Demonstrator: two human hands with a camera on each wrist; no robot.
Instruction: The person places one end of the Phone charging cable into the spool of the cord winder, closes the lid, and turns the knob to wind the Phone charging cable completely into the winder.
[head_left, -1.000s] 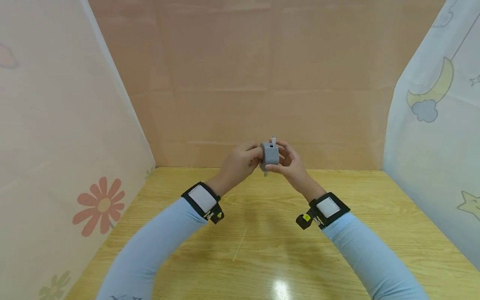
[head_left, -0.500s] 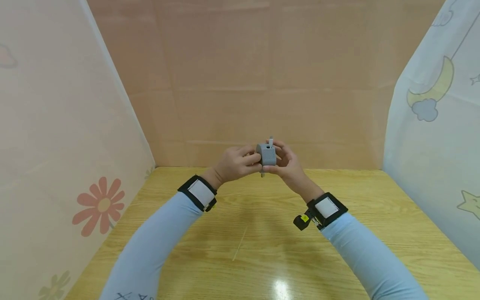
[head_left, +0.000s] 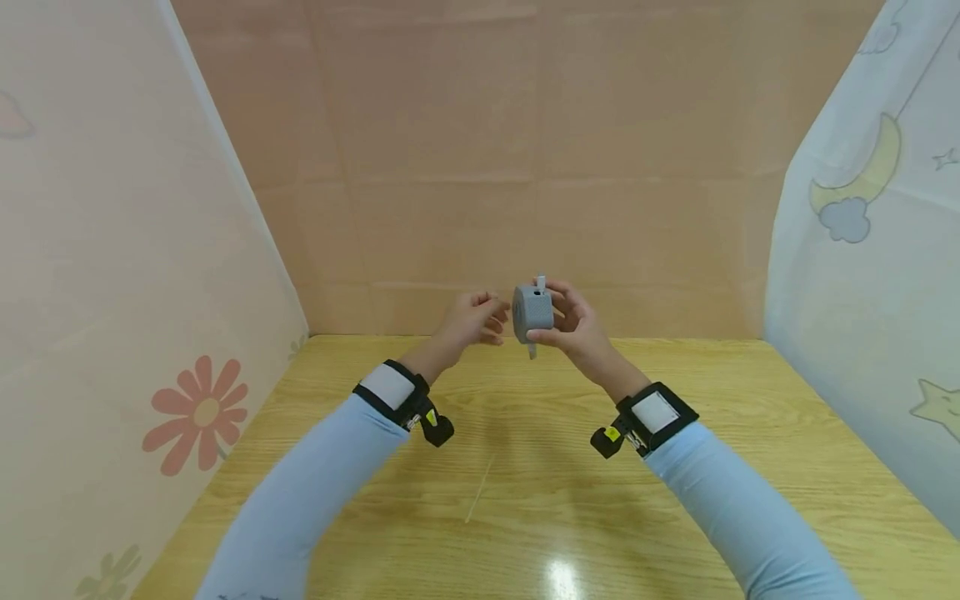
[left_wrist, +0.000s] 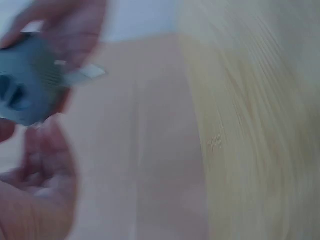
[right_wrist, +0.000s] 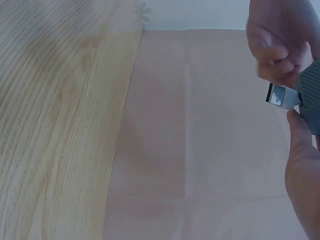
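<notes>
Left hand (head_left: pixel 474 318) hangs free in the air above the wooden table (head_left: pixel 525 500), its fingers loosely curled and gripping nothing; half a second ago those fingers were pressed against the left face of the small grey device (head_left: pixel 533 309), and now a narrow gap of air shows between them. The left forearm has dropped and swung outward a little since then, so the black wrist strap (head_left: pixel 392 392) sits lower and the small camera under it is in plain sight. In the left wrist view, which is blurred, the grey device (left_wrist: pixel 27 92) appears at the upper left with a pale tab sticking out of it.

Just right of the gap, the device is held up off the table in front of the pink back wall (head_left: pixel 525 150), about where it was before, with a short white tab standing from its top and another small piece hanging below it. The right hand (head_left: pixel 573 325) alone carries it, thumb beneath and fingers curled around its far side, much as in the earlier frames. In the right wrist view the device (right_wrist: pixel 311 92) is only partly visible at the right edge, between thumb and fingers.
</notes>
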